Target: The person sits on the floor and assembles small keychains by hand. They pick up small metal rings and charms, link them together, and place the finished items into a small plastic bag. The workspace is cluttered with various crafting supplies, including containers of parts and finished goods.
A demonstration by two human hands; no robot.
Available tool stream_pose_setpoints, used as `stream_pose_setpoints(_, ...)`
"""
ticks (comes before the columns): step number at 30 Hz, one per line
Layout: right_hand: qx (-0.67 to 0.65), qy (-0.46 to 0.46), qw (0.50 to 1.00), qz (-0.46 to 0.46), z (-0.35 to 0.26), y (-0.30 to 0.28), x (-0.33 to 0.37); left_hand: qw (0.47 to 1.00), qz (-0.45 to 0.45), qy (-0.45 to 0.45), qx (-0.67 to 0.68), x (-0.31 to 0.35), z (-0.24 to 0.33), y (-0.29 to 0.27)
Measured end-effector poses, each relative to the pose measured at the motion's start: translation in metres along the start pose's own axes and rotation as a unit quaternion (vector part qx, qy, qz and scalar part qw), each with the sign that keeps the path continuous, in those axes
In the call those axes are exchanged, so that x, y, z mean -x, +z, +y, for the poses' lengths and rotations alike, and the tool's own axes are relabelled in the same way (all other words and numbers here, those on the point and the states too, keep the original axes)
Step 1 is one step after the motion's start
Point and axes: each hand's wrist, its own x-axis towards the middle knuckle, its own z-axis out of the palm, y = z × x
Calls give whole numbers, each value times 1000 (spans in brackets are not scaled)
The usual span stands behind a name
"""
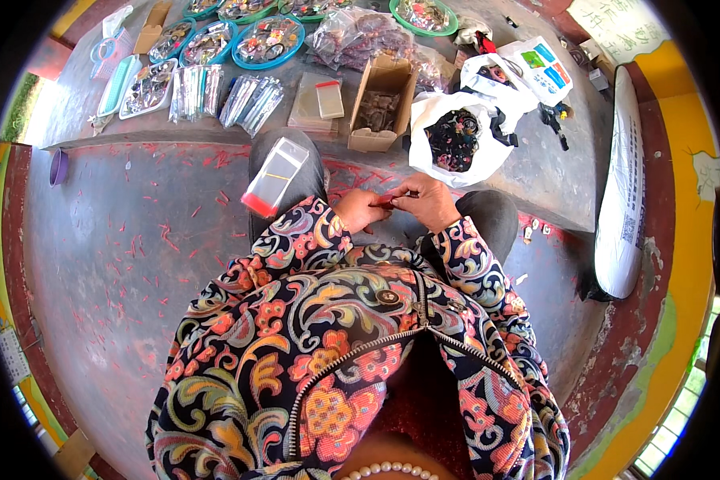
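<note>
In front of my knees my left hand (360, 210) and my right hand (429, 203) meet, fingers closed in a pinch. Between the fingertips is a small red strip (386, 198), mostly hidden, so I cannot tell whether anything clear is attached to it. On my left thigh lies a bundle of clear plastic bags (281, 170) with a red edge and a yellow band across it. Just beyond my right hand an open white plastic bag (484, 162) holds many small dark pieces. Beyond my left hand, another stack of clear bags (306, 108) rests on the raised ledge.
An open cardboard box (370, 142) with small packets stands at the ledge's front edge. Behind are blue round trays (237, 56), packed sachets (252, 104) and heaped plastic packets (352, 40). Red scraps litter the floor. A purple bowl (58, 167) sits left; a long white wrapped package (622, 192) stands right.
</note>
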Motion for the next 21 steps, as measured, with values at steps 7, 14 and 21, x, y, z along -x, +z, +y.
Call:
stream_pose_setpoints(7,-34,6,999,5,2,1,-1,996,14,19,-89,6,12,-2)
stream_pose_setpoints(14,-27,0,999,-18,1,-2,-2,992,19,71,-104,-5,-6,-2)
stream_pose_setpoints(21,123,-132,983,-40,-3,2,-2,991,28,82,-97,0,-1,-1)
